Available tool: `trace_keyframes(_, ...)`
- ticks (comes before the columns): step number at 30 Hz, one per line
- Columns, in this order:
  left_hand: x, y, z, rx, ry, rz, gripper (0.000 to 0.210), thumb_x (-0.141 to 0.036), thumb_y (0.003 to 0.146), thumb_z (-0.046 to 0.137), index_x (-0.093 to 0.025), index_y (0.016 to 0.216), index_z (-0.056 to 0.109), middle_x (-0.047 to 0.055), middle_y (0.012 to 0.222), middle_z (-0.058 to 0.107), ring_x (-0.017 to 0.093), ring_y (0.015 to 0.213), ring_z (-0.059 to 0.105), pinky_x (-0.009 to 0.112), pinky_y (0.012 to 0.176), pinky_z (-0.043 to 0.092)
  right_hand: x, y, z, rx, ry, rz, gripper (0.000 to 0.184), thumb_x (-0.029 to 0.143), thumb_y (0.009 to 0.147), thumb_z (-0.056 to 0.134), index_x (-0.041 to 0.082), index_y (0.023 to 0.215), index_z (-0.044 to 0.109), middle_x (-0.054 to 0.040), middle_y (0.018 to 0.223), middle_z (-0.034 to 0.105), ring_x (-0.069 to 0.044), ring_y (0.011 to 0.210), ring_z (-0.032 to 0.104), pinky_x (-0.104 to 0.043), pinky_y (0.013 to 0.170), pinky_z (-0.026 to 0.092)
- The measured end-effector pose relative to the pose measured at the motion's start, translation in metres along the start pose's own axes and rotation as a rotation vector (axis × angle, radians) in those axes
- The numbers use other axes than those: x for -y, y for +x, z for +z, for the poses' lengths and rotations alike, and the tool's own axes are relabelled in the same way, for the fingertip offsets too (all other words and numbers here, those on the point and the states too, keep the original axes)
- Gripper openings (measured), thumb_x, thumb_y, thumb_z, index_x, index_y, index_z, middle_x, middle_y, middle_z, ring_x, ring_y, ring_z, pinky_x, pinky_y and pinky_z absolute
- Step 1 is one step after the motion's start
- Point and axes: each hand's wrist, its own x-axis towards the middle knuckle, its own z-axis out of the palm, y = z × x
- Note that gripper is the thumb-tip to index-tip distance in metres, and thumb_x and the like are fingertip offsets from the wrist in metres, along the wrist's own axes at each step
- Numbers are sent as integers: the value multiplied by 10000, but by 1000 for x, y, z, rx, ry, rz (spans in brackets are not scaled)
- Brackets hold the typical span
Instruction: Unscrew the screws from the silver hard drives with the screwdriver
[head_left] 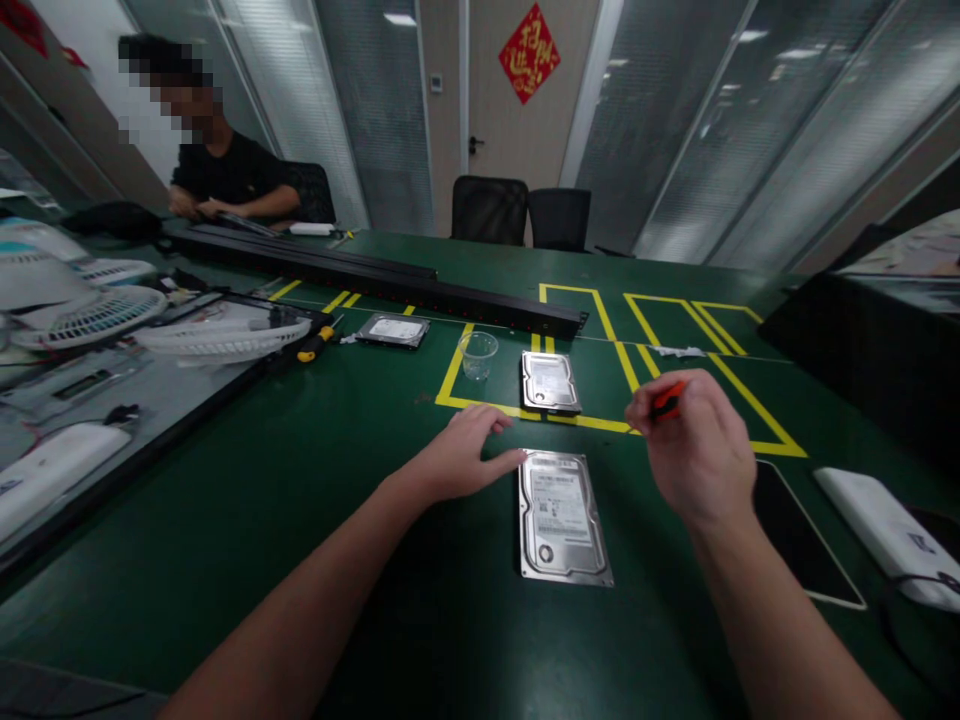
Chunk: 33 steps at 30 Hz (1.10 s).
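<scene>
Silver drive (562, 520) beside spread left grip (469, 455); right grip (699, 450) closed round red tool (667, 400); cup (478, 357), second drive (550, 382) beyond.

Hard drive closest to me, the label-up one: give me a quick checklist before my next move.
1. Near hard drive lying flat, label up: ok.
2. Orange-and-black tool handle gripped in the right hand: ok.
3. Right hand over the near hard drive: not ok; it is off to the drive's right.
4. Left hand touching the near hard drive: cannot tell; the thumb is at its far left corner.
5. Second hard drive apart from the near one: ok.
6. Clear cup upright: ok.
</scene>
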Motion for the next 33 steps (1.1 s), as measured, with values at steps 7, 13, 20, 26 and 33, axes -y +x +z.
trace_keyframes(7,38,-35,-82,47,234,-193,162,-328,952,672,-207,1042,731,58,1017,700,242,918,657,366,823,517,-5,-46,-10,157,-530,-394,71,176,1009,595,192,1018,664,-38,849,628,-177,736,589,-345,662,454)
trace_keyframes(13,70,-46,-69,173,90,-281,255,-358,951,679,-232,1167,732,38,997,707,217,879,668,330,783,529,-12,-55,-9,45,-617,-579,145,95,926,611,191,1018,667,-38,822,643,-190,704,618,-349,625,473)
trace_keyframes(20,61,-41,-60,167,123,-240,208,-358,945,665,-221,1075,755,47,990,704,209,853,636,321,756,507,-17,-57,-11,28,-659,-564,125,107,912,623,197,990,661,-29,803,652,-178,653,614,-342,592,458)
trace_keyframes(26,59,-41,-57,162,151,-181,143,-286,961,616,-209,960,736,41,956,696,202,825,617,315,739,472,-19,-57,-12,28,-668,-508,126,118,928,617,220,993,653,-26,784,639,-186,625,580,-361,579,426)
trace_keyframes(33,27,-40,-54,67,78,-141,120,-266,1007,599,-205,1007,702,19,908,691,182,795,614,290,695,448,-24,-57,-14,37,-668,-466,109,136,934,630,226,990,654,-22,781,633,-184,632,572,-359,595,415)
